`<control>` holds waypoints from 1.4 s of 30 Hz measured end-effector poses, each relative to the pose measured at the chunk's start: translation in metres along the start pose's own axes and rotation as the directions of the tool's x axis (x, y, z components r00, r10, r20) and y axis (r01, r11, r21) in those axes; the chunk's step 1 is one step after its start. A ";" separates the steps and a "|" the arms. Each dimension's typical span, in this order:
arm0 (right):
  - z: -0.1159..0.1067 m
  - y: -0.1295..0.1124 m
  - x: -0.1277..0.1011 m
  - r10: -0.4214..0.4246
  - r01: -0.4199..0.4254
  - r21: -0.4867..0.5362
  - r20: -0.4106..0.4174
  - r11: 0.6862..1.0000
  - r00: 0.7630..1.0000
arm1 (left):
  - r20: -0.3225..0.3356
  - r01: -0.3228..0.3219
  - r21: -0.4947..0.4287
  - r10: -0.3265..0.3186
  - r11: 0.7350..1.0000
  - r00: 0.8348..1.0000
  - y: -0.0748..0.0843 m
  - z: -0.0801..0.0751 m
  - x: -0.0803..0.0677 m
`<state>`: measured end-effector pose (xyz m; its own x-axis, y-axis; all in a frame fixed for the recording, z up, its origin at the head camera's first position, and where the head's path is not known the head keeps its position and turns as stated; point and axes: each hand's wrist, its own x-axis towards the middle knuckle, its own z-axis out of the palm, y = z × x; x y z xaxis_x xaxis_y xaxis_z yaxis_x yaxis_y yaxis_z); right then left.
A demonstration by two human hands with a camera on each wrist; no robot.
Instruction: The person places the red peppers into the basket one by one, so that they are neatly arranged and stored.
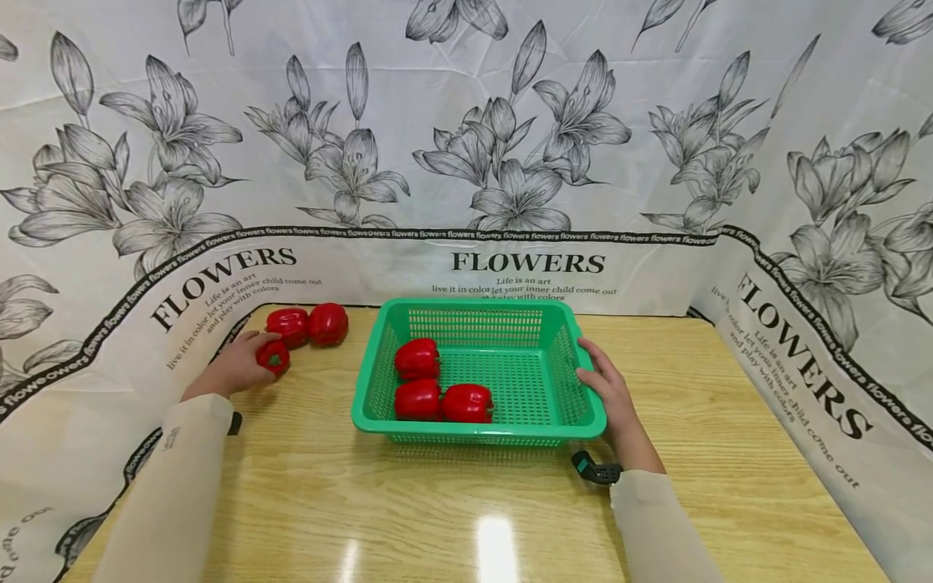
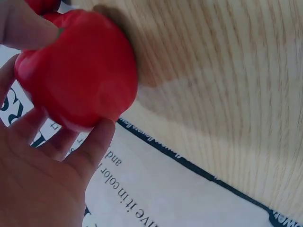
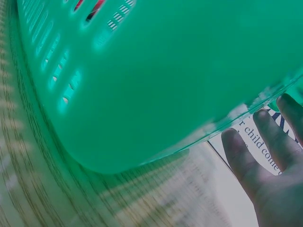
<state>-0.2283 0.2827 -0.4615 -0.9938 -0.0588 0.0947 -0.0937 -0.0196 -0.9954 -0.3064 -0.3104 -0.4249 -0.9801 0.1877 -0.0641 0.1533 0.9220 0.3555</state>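
Observation:
At the table's far left my left hand (image 1: pixel 240 364) grips a red bell pepper (image 1: pixel 273 357). In the left wrist view the thumb lies over the top of that pepper (image 2: pixel 85 71), near its green stem spot, and the fingers curve round its side. Two more red bell peppers (image 1: pixel 328 324) sit side by side just behind it. A green plastic basket (image 1: pixel 477 429) stands mid-table with three red bell peppers (image 1: pixel 418 399) in its left half. My right hand (image 1: pixel 611 389) rests against the basket's right rim, fingers fairly straight in the right wrist view.
The wood-grain table (image 1: pixel 408 502) runs up to a white flower-printed cloth (image 1: pixel 379 267) at the back and both sides. Part of a black wrist device (image 1: pixel 596 470) shows under my right wrist, close to the basket's front right corner.

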 end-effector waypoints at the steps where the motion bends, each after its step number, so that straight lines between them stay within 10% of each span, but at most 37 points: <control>1: 0.000 0.000 0.000 0.001 -0.001 0.000 0.000 1.000 1.000 | 0.008 0.003 0.006 -0.003 1.000 1.000 0.001 -0.001 0.000; 25: 0.000 0.000 0.000 0.011 -0.011 0.006 0.003 1.000 1.000 | 0.143 0.091 -0.050 -0.083 0.995 0.986 0.018 -0.006 -0.001; 42: 0.000 0.001 0.001 0.010 -0.010 0.002 0.000 1.000 1.000 | -0.014 -0.094 -0.076 0.093 0.993 0.996 0.048 -0.015 0.001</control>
<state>-0.2292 0.2831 -0.4627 -0.9947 -0.0592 0.0844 -0.0833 -0.0209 -0.9963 -0.3023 -0.2707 -0.3938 -0.9633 0.2680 -0.0173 0.2348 0.8716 0.4303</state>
